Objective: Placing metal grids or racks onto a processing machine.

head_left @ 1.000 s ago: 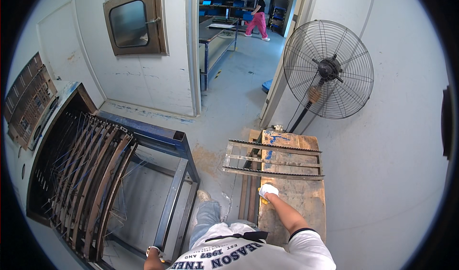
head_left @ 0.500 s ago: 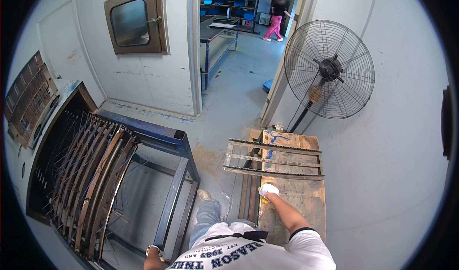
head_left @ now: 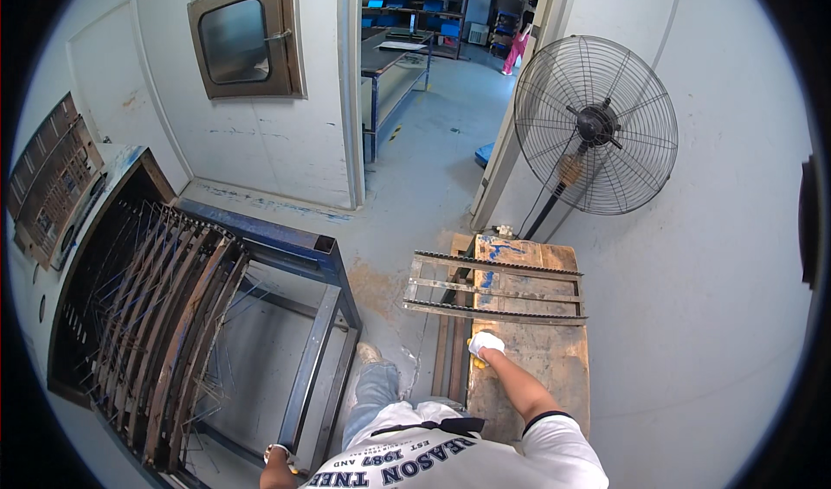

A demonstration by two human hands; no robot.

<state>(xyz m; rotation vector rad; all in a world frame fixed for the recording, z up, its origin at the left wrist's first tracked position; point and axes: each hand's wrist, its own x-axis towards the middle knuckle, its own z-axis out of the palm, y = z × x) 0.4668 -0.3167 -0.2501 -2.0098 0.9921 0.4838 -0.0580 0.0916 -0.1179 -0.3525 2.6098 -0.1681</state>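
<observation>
My right hand (head_left: 485, 344), in a white glove, rests on the left edge of a worn wooden bench top (head_left: 541, 359) just below a flat metal rack frame (head_left: 493, 288) that lies across it. The glove is closed over the bench edge, apart from the rack. My left hand (head_left: 275, 456) shows only partly at the bottom edge, gripping the lower bar of a blue steel cart frame (head_left: 316, 350). Several rusty wire racks (head_left: 169, 316) stand on edge inside that cart at my left.
A large pedestal fan (head_left: 595, 125) stands against the right wall behind the bench. A wall hatch with a window (head_left: 247, 35) is at the upper left. An open doorway (head_left: 433, 48) leads to shelving, where a person in pink (head_left: 519, 49) walks far off.
Both hands have stayed where they were. The distant person in pink has moved to the right beyond the doorway.
</observation>
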